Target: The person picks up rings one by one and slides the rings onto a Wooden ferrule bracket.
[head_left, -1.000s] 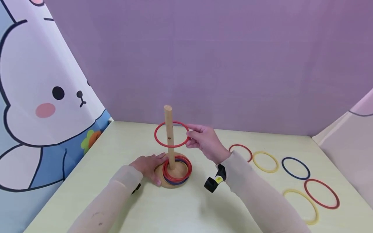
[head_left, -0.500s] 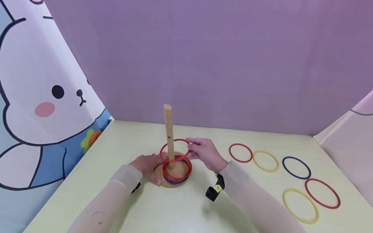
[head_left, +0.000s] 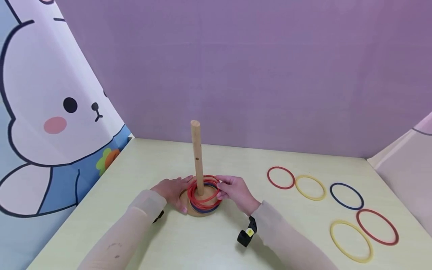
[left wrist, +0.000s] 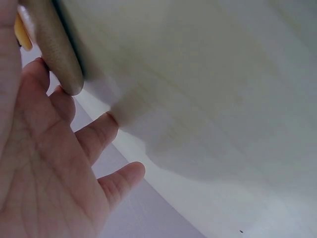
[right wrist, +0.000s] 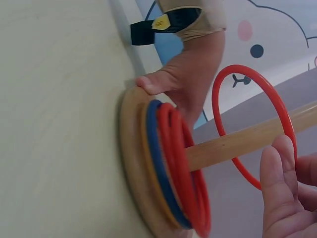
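A wooden post [head_left: 197, 153] stands upright on a round wooden base [right wrist: 131, 144]. Around its foot lie red rings [right wrist: 171, 148], with a blue ring [right wrist: 154, 134] and a yellow ring beneath. In the head view my right hand [head_left: 236, 192] pinches another red ring [right wrist: 218, 106] by its right side. That ring encircles the post low down, tilted, close over the stack. My left hand [head_left: 173, 191] rests on the left side of the base, fingers spread, thumb on the near edge. The left wrist view shows fingertips touching the base's edge [left wrist: 67, 74].
On the table's right side lie a red ring [head_left: 281, 177], a yellow ring [head_left: 311, 187], a blue ring [head_left: 347, 196], another red ring [head_left: 377, 227] and another yellow ring [head_left: 351, 241]. A purple wall [head_left: 249, 75] rises behind; a cartoon-printed panel [head_left: 33, 150] stands at left.
My right hand has moved down along the post, lowering the pinched red ring from about mid-post to the stack at the foot. My left hand has stayed on the base.
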The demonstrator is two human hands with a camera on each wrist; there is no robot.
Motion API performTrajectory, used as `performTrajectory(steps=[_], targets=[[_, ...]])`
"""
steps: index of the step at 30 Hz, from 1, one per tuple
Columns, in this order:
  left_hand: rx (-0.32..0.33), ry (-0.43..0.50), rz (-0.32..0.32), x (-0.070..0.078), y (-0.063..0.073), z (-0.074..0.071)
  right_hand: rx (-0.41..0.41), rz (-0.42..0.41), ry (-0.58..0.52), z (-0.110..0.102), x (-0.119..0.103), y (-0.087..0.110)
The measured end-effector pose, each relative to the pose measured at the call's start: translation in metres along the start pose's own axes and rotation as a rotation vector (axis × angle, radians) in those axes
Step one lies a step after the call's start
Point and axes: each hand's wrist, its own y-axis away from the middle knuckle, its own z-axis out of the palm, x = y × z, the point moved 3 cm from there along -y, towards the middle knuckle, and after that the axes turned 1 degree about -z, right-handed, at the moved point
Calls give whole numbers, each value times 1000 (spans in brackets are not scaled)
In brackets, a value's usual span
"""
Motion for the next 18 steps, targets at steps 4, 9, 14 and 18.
performTrajectory(steps=[4, 9, 14, 18], targets=[[7, 1, 28, 2, 2, -1, -4, -7, -10, 1, 5, 1], [5, -1, 30, 3, 2, -1, -9, -9, -16, 1, 7, 2], [0, 2, 28, 3, 3, -2, -8, -14, -14, 1, 11, 2], [0, -3, 26, 3, 3, -2, -6, -13, -6, 2, 14, 0]])
